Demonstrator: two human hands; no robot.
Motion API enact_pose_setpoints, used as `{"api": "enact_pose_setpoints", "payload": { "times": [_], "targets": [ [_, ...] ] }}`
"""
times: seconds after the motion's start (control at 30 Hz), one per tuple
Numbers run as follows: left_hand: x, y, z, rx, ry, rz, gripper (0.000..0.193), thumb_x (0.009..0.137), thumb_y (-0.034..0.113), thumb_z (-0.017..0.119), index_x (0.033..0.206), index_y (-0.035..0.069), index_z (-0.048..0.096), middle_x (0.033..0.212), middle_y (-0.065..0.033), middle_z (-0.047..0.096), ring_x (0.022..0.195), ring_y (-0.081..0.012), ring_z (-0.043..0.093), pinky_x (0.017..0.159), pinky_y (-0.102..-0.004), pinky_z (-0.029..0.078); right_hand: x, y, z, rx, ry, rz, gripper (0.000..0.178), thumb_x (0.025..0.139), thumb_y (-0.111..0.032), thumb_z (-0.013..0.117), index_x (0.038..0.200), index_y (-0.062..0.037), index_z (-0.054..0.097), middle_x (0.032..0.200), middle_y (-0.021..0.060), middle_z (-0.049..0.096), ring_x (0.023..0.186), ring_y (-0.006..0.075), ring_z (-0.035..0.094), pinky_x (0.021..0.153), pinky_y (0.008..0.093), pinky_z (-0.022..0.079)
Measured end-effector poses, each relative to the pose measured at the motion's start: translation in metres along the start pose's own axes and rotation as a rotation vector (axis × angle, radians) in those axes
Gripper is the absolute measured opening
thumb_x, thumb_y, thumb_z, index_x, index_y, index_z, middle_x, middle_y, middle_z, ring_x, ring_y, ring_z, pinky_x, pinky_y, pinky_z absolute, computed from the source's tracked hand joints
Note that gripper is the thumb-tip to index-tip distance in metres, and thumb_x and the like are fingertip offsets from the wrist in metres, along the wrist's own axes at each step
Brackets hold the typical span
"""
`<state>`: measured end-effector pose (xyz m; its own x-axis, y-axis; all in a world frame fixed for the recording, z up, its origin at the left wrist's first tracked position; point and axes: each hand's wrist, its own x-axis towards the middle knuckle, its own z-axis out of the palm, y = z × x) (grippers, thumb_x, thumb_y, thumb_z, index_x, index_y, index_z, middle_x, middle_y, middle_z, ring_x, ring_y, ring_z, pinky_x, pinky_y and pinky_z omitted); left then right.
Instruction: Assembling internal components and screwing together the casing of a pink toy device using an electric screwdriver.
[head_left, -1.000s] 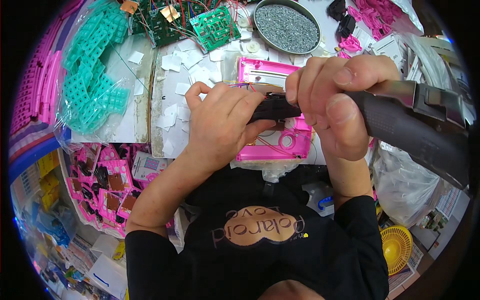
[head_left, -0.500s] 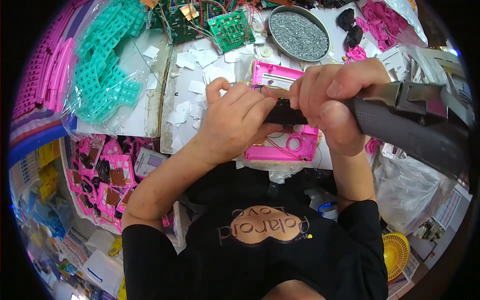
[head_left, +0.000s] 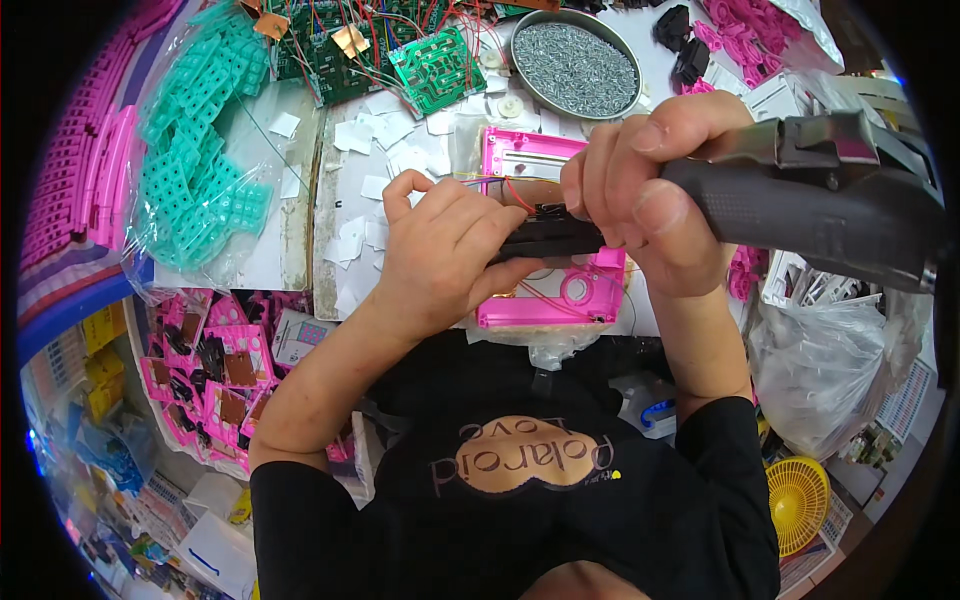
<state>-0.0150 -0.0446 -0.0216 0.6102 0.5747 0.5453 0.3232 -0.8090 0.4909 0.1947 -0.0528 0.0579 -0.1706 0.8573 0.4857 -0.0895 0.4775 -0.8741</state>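
Note:
Over the workbench, my left hand (head_left: pixel 440 250) is closed on a black plastic part (head_left: pixel 550 240), pinching its left end between thumb and fingers. Thin red, yellow and blue wires run beside this part. Beneath it lies a bright pink plastic casing (head_left: pixel 545 312), open side up, with a round ring and loose wires inside. My right hand (head_left: pixel 655 195) is wrapped round a dark grey long-bodied tool with a metal lever, which looks like an electric screwdriver (head_left: pixel 790 215). Its rear end points right, close to the camera. The right hand hides the tool's tip and the part's right end.
A round metal tray (head_left: pixel 520 85) of small screws sits behind the casing. Green circuit boards (head_left: pixel 437 72) with wires lie left of it, near scattered white paper pieces (head_left: pixel 352 137). Teal keypads (head_left: pixel 200 170) lie in plastic at left, above a box of pink assemblies (head_left: pixel 225 385).
The screwdriver's rear end has swung upward in the picture. The whole view has shifted a little, and both hands keep their holds over the pink casing.

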Motion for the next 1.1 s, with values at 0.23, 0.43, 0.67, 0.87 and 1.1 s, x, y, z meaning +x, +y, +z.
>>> {"api": "enact_pose_setpoints", "payload": {
  "times": [0.23, 0.43, 0.67, 0.87, 1.1],
  "targets": [
    [-0.001, 0.002, -0.004, 0.010, -0.015, -0.038, 0.052, 0.068, 0.036, 0.089, 0.111, 0.014, 0.071, 0.101, 0.0013, 0.068, 0.088, -0.0200, 0.061, 0.087, -0.0418, 0.031, 0.001, 0.000, 0.003, -0.006, 0.020, 0.004, 0.028, 0.098, -0.018, 0.064, 0.120, -0.0091, 0.047, 0.059, -0.0011, 0.045, 0.051, 0.0114, 0.044, 0.058, 0.0329, 0.046],
    [0.000, 0.004, -0.005, 0.005, -0.038, -0.047, 0.053, 0.066, 0.035, 0.089, 0.111, 0.014, 0.070, 0.100, 0.0011, 0.068, 0.091, -0.0203, 0.061, 0.089, -0.0416, 0.030, 0.006, -0.015, 0.003, 0.136, 0.061, -0.008, 0.025, 0.098, -0.008, 0.058, 0.119, -0.0082, 0.046, 0.060, 0.0004, 0.044, 0.052, 0.0122, 0.043, 0.055, 0.0337, 0.044],
    [0.063, 0.020, -0.036, -0.252, 0.212, -0.152, 0.058, 0.071, 0.027, 0.087, 0.119, 0.007, 0.062, 0.104, -0.0077, 0.062, 0.094, -0.0230, 0.059, 0.086, -0.0394, 0.039, 0.027, -0.013, 0.004, -0.086, 0.381, 0.164, 0.022, 0.090, 0.003, 0.068, 0.109, -0.0032, 0.058, 0.071, 0.0068, 0.064, 0.054, 0.0107, 0.057, 0.050, 0.0251, 0.045],
    [0.171, 0.050, -0.048, -0.482, 0.501, -0.009, 0.070, 0.078, 0.028, 0.085, 0.132, -0.004, 0.054, 0.108, -0.0145, 0.059, 0.099, -0.0288, 0.059, 0.089, -0.0382, 0.048, 0.052, 0.000, 0.004, -0.216, 0.434, 0.015, 0.018, 0.093, -0.010, 0.071, 0.108, -0.0010, 0.068, 0.088, -0.0001, 0.069, 0.078, 0.0075, 0.062, 0.067, 0.0271, 0.053],
    [0.180, 0.049, -0.028, -0.342, 0.547, 0.030, 0.069, 0.074, 0.030, 0.086, 0.129, 0.000, 0.056, 0.107, -0.0138, 0.061, 0.100, -0.0327, 0.059, 0.092, -0.0437, 0.046, 0.050, 0.033, 0.005, -0.186, 0.404, -0.135, 0.021, 0.094, -0.011, 0.069, 0.113, -0.0012, 0.068, 0.099, 0.0020, 0.070, 0.089, 0.0096, 0.063, 0.076, 0.0296, 0.053]
  ]
}}
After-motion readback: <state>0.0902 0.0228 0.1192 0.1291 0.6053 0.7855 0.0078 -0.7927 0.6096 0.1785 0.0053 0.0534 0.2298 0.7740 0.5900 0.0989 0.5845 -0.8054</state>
